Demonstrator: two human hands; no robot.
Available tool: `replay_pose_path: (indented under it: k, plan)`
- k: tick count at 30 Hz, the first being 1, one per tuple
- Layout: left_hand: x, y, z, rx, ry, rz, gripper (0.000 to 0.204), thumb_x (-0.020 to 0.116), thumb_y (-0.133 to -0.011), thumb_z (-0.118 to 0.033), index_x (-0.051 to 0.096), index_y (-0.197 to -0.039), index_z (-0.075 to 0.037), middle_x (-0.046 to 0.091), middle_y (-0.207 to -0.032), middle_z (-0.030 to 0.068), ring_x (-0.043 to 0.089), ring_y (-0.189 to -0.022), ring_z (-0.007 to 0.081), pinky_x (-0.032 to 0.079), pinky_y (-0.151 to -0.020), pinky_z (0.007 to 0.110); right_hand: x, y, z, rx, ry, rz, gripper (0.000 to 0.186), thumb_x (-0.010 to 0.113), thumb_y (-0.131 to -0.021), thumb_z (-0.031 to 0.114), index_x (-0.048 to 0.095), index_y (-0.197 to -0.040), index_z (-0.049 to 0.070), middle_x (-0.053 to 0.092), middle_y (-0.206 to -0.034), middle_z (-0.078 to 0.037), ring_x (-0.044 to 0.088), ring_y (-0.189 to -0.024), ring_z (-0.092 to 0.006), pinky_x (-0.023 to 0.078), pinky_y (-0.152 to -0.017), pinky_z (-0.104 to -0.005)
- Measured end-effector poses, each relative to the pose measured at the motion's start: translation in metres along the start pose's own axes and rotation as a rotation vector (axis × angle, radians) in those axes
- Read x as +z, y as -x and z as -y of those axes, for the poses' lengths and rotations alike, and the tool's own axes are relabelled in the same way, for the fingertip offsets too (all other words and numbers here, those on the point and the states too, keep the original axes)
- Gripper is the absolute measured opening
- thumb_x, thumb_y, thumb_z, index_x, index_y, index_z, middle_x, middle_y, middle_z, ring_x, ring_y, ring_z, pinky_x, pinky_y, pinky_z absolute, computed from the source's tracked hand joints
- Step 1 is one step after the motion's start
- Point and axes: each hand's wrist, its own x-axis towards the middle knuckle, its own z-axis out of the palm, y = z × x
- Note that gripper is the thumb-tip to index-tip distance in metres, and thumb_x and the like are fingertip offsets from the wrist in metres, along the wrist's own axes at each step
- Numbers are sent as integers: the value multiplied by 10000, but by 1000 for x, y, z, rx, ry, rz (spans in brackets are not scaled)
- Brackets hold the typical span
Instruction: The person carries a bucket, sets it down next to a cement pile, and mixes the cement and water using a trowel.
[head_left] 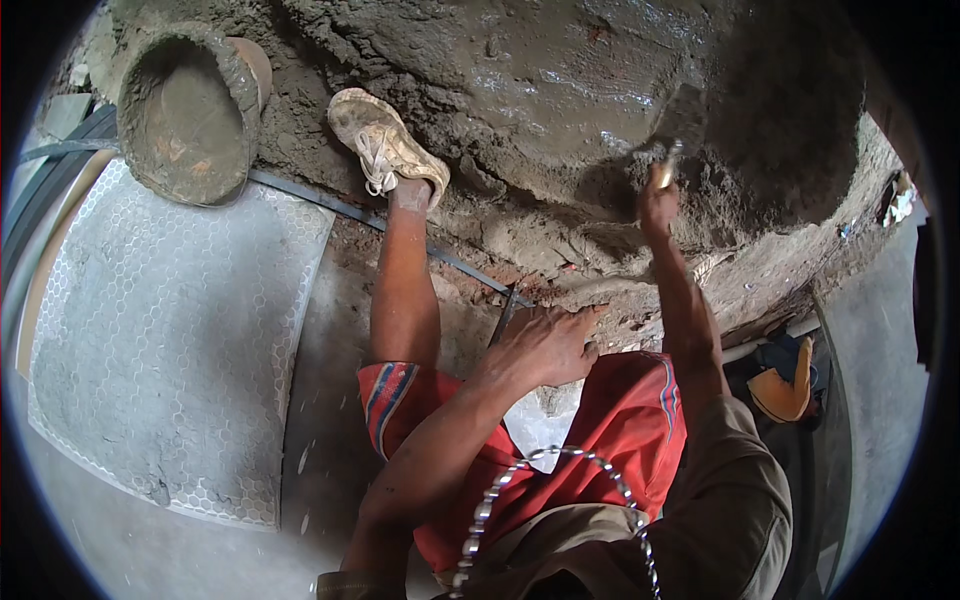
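My right hand (657,208) is closed around the handle of a trowel (682,118). The blade lies against wet grey mortar (560,75) spread over the ground at the upper right. Dark shadow and mortar on the blade blur its outline. Close to my knees, my left hand (545,345) holds nothing; its index finger stretches toward the right and the thumb stands apart. The other fingers are partly hidden. Just beyond this hand runs the broken, crumbly edge of the mortar bed.
A mortar-caked tub (190,125) stands at the upper left, touching a hexagon-patterned panel (170,340) smeared grey. A thin metal bar (360,215) runs below my shoe (385,140), which rests on the mortar. An orange and dark item (783,385) lies at the right.
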Motion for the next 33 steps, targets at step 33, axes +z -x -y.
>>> replay_pose_path:
  k: [33]
  plan:
    - [-11,-4,-2,20,-29,37,303,459,-752,-223,581,-911,4,625,-872,191,609,-851,322,463,-781,438,29,158,239,-499,-108,622,369,610,-830,298,558,-1045,4,574,-702,-45,502,-530,-77,388,-443,-223]
